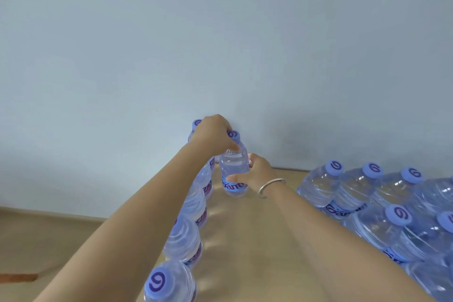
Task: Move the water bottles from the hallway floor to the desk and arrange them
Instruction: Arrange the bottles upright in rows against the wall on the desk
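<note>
The person is setting one water bottle (234, 169) down at the far edge of the tabletop (247, 240), close against the wall (220, 44). The left hand (212, 133) is gripping it at the neck, just under the blue cap, with the fingers curled round the shoulder. The right hand (255, 173) is holding the label band from the right side, thumb across the front and fingers wrapped behind. A silver bangle (270, 187) is sitting on the right wrist.

The bottle is standing upright, its long axis vertical, cap pointing up and base appearing to rest on the wood, though the contact itself is hard to confirm from this angle. It is starting a second column just beside the row of placed bottles (193, 216) that is running along the left edge of the tabletop toward the near edge. A packed group of bottles (382, 208) is waiting at the right edge, well apart from the one in hand.

This looks like the arranging step: the bottle is being squared up with its neighbours. The next move probably calls for nudging it flush with the far bottle of the row, checking it is standing steady, then letting go with both hands without tipping it. After that, another bottle needs fetching from the group on the right.
</note>
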The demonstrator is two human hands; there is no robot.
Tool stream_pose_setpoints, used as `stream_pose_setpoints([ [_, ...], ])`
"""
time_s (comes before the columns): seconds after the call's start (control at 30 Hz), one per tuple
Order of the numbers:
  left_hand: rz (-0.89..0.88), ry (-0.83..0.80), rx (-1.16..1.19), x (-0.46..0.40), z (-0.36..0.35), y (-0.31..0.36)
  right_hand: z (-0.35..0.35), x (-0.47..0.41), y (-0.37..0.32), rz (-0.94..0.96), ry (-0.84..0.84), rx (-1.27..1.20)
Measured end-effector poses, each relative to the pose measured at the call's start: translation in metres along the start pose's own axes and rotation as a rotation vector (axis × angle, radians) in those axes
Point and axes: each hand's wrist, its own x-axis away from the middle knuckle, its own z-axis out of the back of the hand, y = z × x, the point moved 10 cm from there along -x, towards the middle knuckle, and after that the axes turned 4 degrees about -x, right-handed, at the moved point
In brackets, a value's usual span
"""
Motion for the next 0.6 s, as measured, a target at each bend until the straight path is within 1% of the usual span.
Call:
stream_pose_setpoints([
  [0.13, -0.005, -0.014, -0.078, -0.019, -0.008, -0.003, -0.005, -0.021, 0.002, 0.019, -0.006, -0.004],
  [0.33, 0.016, 0.027, -0.114, -0.036, -0.005, -0.007, -0.003, -0.039, 0.013, -0.002, 0.076, 0.012],
  [0.5, 0.043, 0.06, -0.109, -0.04, -0.002, -0.008, -0.002, -0.042, 0.014, -0.013, 0.181, 0.001],
  [0.6, 0.044, 0.057, -0.118, -0.042, -0.001, -0.007, -0.004, -0.044, 0.014, -0.017, 0.178, 0.016],
])
